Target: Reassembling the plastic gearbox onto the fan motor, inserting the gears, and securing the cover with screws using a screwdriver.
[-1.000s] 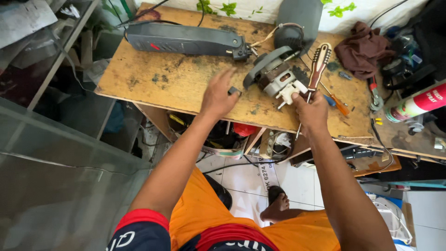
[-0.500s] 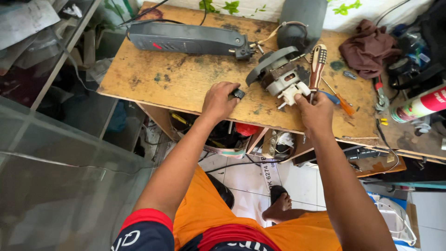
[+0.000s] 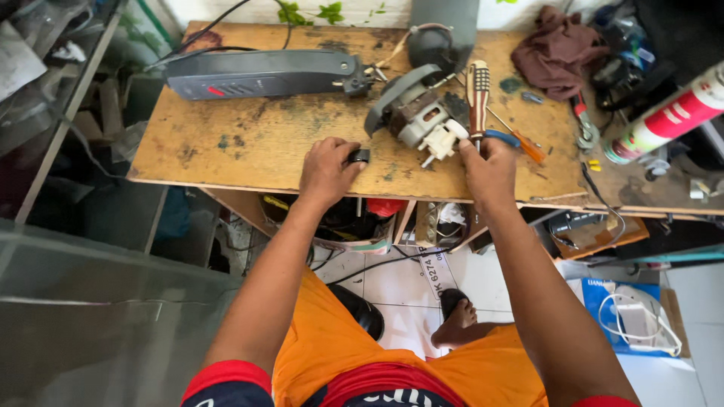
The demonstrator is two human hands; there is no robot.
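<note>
L hand (image 3: 326, 172) fingers pinching small black part (image 3: 358, 157) at fingertips, R hand (image 3: 490, 167) gripping screwdriver (image 3: 477, 94) upright, beside motor (image 3: 422, 120)

I see a small black part (image 3: 359, 156) pinched at the tips of my left hand (image 3: 326, 172), low on the worn wooden tabletop (image 3: 249, 143) near its front edge; its exact shape is too small to tell; my right hand (image 3: 490, 169) grips a screwdriver (image 3: 477, 94) with a red and cream ribbed handle, standing upright, handle uppermost; just beside it lies the grey and white motor assembly (image 3: 422, 117), tilted on the tabletop.
</note>
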